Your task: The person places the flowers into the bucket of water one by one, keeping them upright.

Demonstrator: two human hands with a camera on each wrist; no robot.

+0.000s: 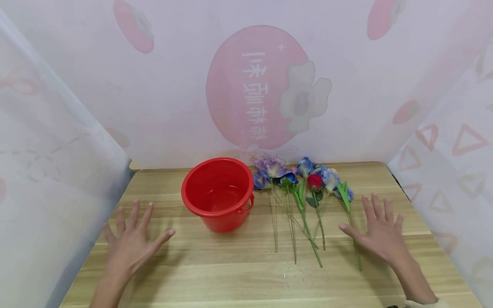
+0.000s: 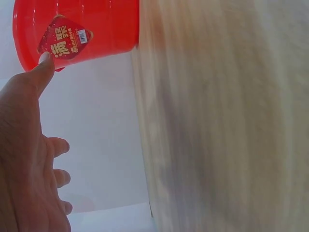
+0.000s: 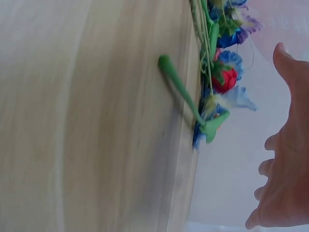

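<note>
1. A pale printed backdrop (image 1: 173, 107) rises behind the scene's far edge.
2. A wood-grain table (image 1: 215, 278) stretches across the foreground, bearing all the goods on show.
3. Flowers (image 1: 300, 199), artificial by their look, lie right of centre, blooms far and stems near. They should prove light, with bendy stems and soft petals easily crushed; a pinch at mid-stem looks the safest hold.
4. A red bucket (image 1: 225, 221), apparently thin plastic, stands upright just left of the blooms. It is likely light, fairly stiff and somewhat slick; its rim or the handle (image 1: 248, 204) on its right side offers the likeliest grip.
5. The left hand (image 1: 131, 239), fingers spread wide and holding nothing, hovers over the table, left of the bucket and nearer, apart from it.
6. The right hand (image 1: 383, 235), likewise splayed and bare, hovers at the right; the main spread of flowers lies to its left, blooms farther off.
7. One green-leaved flower (image 1: 344, 197) lies rightmost, its stem passing below the right thumb in the head view.
8. A red rose (image 1: 314, 182) sits among the blue blooms, well apart from either hand.
</note>
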